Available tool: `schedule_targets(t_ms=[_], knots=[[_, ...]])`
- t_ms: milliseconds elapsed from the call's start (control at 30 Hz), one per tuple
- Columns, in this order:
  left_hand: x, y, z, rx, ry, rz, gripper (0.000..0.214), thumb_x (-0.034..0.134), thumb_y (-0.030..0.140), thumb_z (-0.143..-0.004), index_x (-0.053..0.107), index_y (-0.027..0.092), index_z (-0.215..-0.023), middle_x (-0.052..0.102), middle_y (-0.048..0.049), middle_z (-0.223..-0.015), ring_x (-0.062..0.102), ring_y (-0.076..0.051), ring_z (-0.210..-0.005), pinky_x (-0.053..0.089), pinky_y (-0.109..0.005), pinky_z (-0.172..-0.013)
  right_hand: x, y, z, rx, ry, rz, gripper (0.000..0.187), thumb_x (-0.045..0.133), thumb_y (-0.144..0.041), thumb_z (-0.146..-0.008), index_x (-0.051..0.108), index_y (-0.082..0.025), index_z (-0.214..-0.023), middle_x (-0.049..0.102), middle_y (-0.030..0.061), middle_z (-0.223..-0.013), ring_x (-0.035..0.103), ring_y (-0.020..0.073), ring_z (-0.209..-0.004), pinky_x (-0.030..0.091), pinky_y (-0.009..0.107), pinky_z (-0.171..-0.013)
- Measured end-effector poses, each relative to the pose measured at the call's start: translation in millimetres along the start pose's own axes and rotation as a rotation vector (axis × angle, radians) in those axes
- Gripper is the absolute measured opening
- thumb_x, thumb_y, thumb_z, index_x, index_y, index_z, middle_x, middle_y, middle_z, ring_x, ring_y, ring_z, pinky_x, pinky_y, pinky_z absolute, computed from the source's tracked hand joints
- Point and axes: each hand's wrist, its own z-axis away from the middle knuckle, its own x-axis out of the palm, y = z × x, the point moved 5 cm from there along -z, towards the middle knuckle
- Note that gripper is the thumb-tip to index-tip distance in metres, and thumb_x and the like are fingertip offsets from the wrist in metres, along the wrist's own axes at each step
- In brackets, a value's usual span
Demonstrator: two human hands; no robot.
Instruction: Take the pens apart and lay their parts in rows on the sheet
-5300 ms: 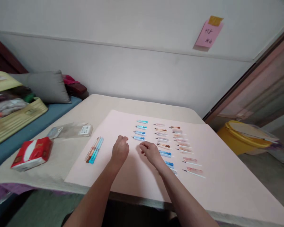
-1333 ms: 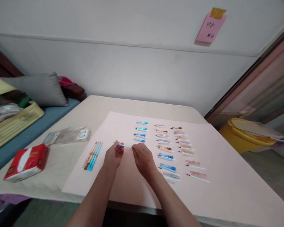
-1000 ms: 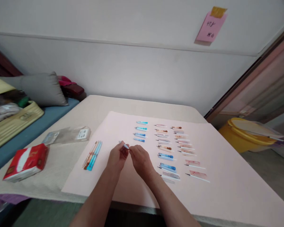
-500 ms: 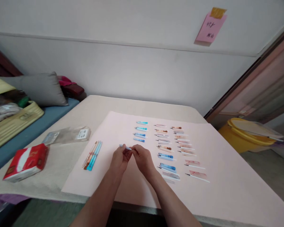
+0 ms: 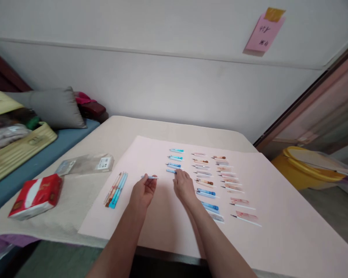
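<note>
Between thumb and fingers, my left hand pinches a slim pale-blue pen piece with a thin white end pointing right. Over to the right, my right hand has its fingertips on the right end of a short blue pen barrel, the nearest one in the left column. Behind it lie another blue barrel with a white refill beside it and teal barrels. Left of my left hand, several whole pens in brown and light blue lie side by side.
Columns of pen barrels and refills, such as a pink barrel, cover the right of the pale pink sheet. A red tissue pack and clear plastic packaging lie at left. A yellow bin stands beyond the table's right edge.
My hands have come apart. The left keeps the pale-blue pen piece and has shifted slightly left; the right has let go of it and moved right and forward to the blue barrel.
</note>
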Motion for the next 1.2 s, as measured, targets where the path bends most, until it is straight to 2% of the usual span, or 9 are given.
schedule_targets(t_ms=[100, 200, 300, 500, 600, 733, 833, 967, 1200], knots=[[0.8, -1.4, 0.6, -0.022, -0.009, 0.005, 0.005, 0.054, 0.008, -0.081, 0.052, 0.010, -0.077, 0.064, -0.0097, -0.071, 0.065, -0.014, -0.062, 0.056, -0.021, -0.052, 10.9, 2.7, -3.1, -0.018, -0.041, 0.045, 0.042, 0.043, -0.017, -0.084, 0.042, -0.017, -0.126, 0.049, 0.0114, -0.127, 0.039, 0.0228, -0.115, 0.032, 0.034, -0.089], [1.2, 0.5, 0.1, -0.024, -0.012, 0.013, 0.005, 0.054, 0.008, -0.081, 0.052, 0.010, -0.077, 0.064, -0.0094, -0.071, 0.065, -0.014, -0.063, 0.056, -0.021, -0.051, 7.9, 1.0, -4.6, 0.018, -0.025, 0.075, 0.032, 0.045, -0.020, -0.084, 0.049, -0.018, -0.116, 0.058, 0.0101, -0.108, 0.047, 0.0227, -0.103, 0.032, 0.034, -0.085], [1.1, 3.3, -0.7, -0.017, -0.013, 0.015, 0.005, 0.053, 0.008, -0.081, 0.052, 0.010, -0.077, 0.064, -0.0093, -0.070, 0.065, -0.013, -0.062, 0.056, -0.021, -0.051, 4.5, -1.5, -3.3, 0.050, -0.006, 0.125, 0.024, 0.049, -0.025, -0.083, 0.054, -0.018, -0.106, 0.058, 0.0100, -0.099, 0.048, 0.0236, -0.095, 0.033, 0.033, -0.079], [-1.7, 2.8, -3.2, -0.021, -0.011, 0.015, 0.005, 0.053, 0.007, -0.082, 0.051, 0.010, -0.078, 0.064, -0.0093, -0.070, 0.065, -0.013, -0.061, 0.056, -0.021, -0.051, 9.4, -3.4, 3.3, 0.082, -0.118, 0.079, 0.016, 0.044, -0.021, -0.086, 0.057, -0.018, -0.095, 0.058, 0.0083, -0.094, 0.053, 0.0201, -0.084, 0.033, 0.027, -0.061], [-4.1, 5.7, -6.6, -0.008, -0.018, 0.021, 0.005, 0.052, 0.007, -0.082, 0.051, 0.009, -0.078, 0.064, -0.0101, -0.069, 0.065, -0.013, -0.060, 0.056, -0.021, -0.053, -10.0, -11.2, 3.2, 0.038, -0.105, -0.023, 0.014, 0.043, -0.022, -0.088, 0.055, -0.020, -0.094, 0.058, 0.0050, -0.090, 0.054, 0.0165, -0.074, 0.033, 0.026, -0.059], [-7.1, 13.4, -11.5, 0.041, -0.016, 0.029, 0.006, 0.050, 0.008, -0.083, 0.051, 0.010, -0.077, 0.064, -0.0094, -0.068, 0.064, -0.013, -0.058, 0.056, -0.022, -0.052, -53.7, -32.6, 5.2, -0.138, 0.003, -0.211, 0.015, 0.039, -0.022, -0.090, 0.055, -0.021, -0.090, 0.056, 0.0033, -0.090, 0.054, 0.0148, -0.082, 0.037, 0.024, -0.068], [-8.4, 14.4, -12.8, 0.047, -0.015, 0.032, 0.007, 0.049, 0.009, -0.084, 0.051, 0.010, -0.078, 0.064, -0.0088, -0.067, 0.064, -0.013, -0.057, 0.056, -0.022, -0.052, -74.0, -45.1, 10.2, -0.196, 0.018, -0.296, 0.015, 0.041, -0.020, -0.089, 0.056, -0.021, -0.089, 0.054, 0.0033, -0.090, 0.054, 0.0143, -0.082, 0.038, 0.023, -0.070], [-9.6, 12.6, -11.3, 0.059, -0.002, 0.012, 0.006, 0.050, 0.008, -0.083, 0.051, 0.010, -0.077, 0.064, -0.0095, -0.068, 0.064, -0.014, -0.059, 0.056, -0.022, -0.053, -80.9, -53.9, 15.7, -0.232, 0.002, -0.338, 0.015, 0.043, -0.018, -0.088, 0.057, -0.021, -0.088, 0.052, 0.0033, -0.088, 0.053, 0.0141, -0.080, 0.039, 0.023, -0.069], [-7.7, 10.1, -8.6, 0.082, -0.001, -0.023, 0.007, 0.051, 0.009, -0.083, 0.051, 0.010, -0.076, 0.064, -0.0101, -0.067, 0.064, -0.013, -0.058, 0.055, -0.022, -0.054, -77.3, -53.7, 17.2, -0.250, 0.007, -0.358, 0.015, 0.043, -0.017, -0.088, 0.058, -0.022, -0.089, 0.052, 0.0027, -0.089, 0.052, 0.0128, -0.077, 0.038, 0.022, -0.067]])
